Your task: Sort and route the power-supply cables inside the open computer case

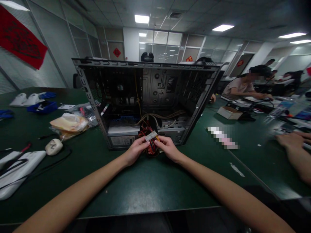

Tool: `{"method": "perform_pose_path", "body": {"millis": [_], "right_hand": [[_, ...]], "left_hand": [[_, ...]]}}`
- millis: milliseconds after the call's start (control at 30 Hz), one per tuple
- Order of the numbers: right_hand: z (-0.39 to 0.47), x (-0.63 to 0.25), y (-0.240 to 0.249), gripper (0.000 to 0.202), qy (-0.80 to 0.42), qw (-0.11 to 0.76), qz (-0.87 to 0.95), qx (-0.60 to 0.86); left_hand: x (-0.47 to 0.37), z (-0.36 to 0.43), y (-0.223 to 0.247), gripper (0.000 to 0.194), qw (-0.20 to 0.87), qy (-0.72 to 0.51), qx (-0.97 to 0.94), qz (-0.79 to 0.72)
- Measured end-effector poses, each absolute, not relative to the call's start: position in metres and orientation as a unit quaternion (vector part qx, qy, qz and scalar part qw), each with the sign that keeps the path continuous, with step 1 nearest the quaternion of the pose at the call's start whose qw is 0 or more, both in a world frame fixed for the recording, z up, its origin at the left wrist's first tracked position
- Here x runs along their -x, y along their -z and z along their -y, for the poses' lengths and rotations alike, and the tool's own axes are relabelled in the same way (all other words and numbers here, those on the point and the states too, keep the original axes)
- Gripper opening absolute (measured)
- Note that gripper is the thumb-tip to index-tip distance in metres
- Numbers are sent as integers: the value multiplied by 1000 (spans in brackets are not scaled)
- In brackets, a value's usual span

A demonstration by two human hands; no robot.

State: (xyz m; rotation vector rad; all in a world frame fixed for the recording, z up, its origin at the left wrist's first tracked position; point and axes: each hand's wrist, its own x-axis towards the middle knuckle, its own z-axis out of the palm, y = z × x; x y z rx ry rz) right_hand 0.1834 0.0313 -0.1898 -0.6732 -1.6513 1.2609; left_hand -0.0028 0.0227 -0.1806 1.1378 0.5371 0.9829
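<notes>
An opened computer case (155, 64) stands on the green table with its inside facing me. A bundle of coloured power cables (152, 149) hangs out at its lower front, ending in a pale, wide multi-pin connector (151, 135). My left hand (136, 149) pinches the connector's left end between thumb and fingers. From the other side, my right hand (167, 148) grips the red, yellow and black wires just beside the connector. Behind the hands, the power supply (122, 140) with its label sits at the bottom left of the case.
On the left lie a plastic-wrapped packet (69, 122), a white mouse-like device (53, 147), a white panel (26, 171) and a blue tray (41, 107). To the right are a small open box (229, 112), a paper scrap (236, 170) and another person's hands (295, 145). A person (247, 84) sits farther back.
</notes>
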Motion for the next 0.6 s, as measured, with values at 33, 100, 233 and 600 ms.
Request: {"method": "perform_pose_path", "body": {"millis": [33, 100, 233, 600], "right_hand": [[-31, -184, 190, 36, -513, 461, 670, 274], [-32, -185, 192, 35, -523, 462, 663, 272], [-37, -187, 200, 37, -563, 479, 628, 245], [-37, -188, 201, 33, -550, 467, 629, 290]], "left_hand": [[3, -22, 181, 35, 697, -442, -511, -241], [2, -22, 181, 36, 693, -446, -513, -242], [2, -23, 183, 37, 685, -443, -523, -246], [4, -25, 187, 39, 660, -445, -556, -240]]}}
